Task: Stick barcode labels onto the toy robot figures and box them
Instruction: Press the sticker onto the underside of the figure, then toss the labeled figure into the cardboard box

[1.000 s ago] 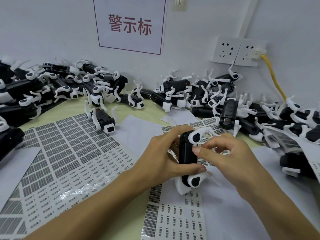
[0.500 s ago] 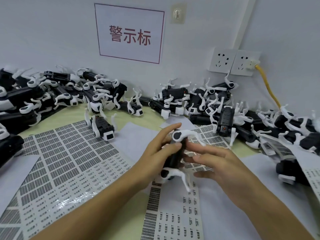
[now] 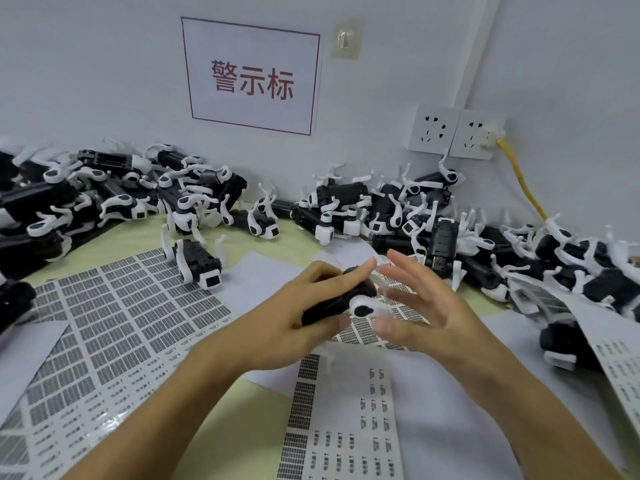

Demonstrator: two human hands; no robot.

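Nearest the camera: a narrow label sheet (image 3: pixel 341 441) lies flat on white paper at the bottom centre, its barcode column on the left edge. A larger barcode sheet (image 3: pixel 104 327) covers the table (image 3: pixel 242 407) to the left, many rows of labels intact.

Mid-field: left hand (image 3: pixel 298 320) grips one toy robot figure (image 3: pixel 341 299), fingers curled round its black body and thumb underneath; a white leg joint with a black oval faces right. The figure is held above the sheets, tilted, not resting on the table. Right hand (image 3: pixel 424 310) sits just beside the figure, fingers spread and nearly straight, holding nothing that can be made out. Fingertips are motion-blurred, so contact with the figure cannot be told.

Further back: a single figure (image 3: pixel 197 261) stands on the upper edge of the large sheet. Behind it, a left heap of figures (image 3: pixel 114 199) and a right heap of figures (image 3: pixel 398 209) run along the wall, tangled, extending to the right edge.

Wall: a red-bordered sign (image 3: pixel 252 77) with red characters; a double socket (image 3: pixel 457 133) with a yellow cable (image 3: pixel 523 181) plugged into its right side.
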